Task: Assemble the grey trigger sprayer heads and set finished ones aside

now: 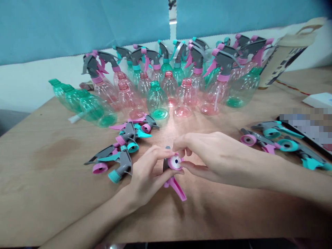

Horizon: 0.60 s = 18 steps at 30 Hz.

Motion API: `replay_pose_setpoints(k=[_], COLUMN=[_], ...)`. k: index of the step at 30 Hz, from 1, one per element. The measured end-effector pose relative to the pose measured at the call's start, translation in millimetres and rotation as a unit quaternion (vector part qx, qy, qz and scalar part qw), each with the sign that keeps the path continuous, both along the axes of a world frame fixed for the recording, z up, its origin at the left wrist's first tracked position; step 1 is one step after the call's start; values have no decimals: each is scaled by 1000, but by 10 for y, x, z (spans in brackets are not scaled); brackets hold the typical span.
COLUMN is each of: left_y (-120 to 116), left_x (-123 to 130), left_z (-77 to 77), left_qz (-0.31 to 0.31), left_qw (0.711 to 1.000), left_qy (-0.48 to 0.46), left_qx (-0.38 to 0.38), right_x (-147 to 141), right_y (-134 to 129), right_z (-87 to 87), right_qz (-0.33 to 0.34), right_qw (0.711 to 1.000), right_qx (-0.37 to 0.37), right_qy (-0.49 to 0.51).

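In front of me, a grey and pink trigger spray head (177, 186) is held with its collar opening toward me; a white disc with a dark centre hole shows inside the pink collar. My left hand (147, 173) is closed around the collar, thumb below and fingers above. From the right, my right hand (207, 159) pinches at the same collar, thumb at its side and curled fingers over its top edge. Whether a small part sits between those fingertips I cannot make out. Left of my hands lie several loose spray heads (124, 162), grey with pink or turquoise parts.
Behind stand pink and green clear bottles, some topped with spray heads (197, 58), some open, like the green bottle (157, 100). Green bottles (90, 103) lean at left. More spray heads (272, 135) lie right, beside a dark-edged device (308, 128). A beige tumbler (285, 55) stands behind.
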<state>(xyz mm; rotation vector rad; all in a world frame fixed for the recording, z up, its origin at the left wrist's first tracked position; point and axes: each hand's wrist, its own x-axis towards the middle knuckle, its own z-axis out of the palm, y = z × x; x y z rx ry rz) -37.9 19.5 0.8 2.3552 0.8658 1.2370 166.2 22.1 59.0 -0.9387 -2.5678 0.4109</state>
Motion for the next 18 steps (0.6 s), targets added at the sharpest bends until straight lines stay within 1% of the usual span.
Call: replay_pose_setpoints(k=[3,9,14,18], left_y=[5,-1,-8,-1], left_x=[1,-3,2,-1], left_z=[-18,-19,-16,-24], left_qz=[3,2,11,20], left_qw=[1000,1000,1000,1000], left_qy=[2,9,10,15], left_qx=[-4,-1,-5,-5], right_x=[1,-2,-11,-23], right_y=[-12,-7,-6,-12], right_z=[3,-17,-49,-94], right_qz=[4,-1,7,-15], right_qw=[1000,1000,999,997], right_qx=[-5,15,46,73], right_qy=[-2,-13,2,16])
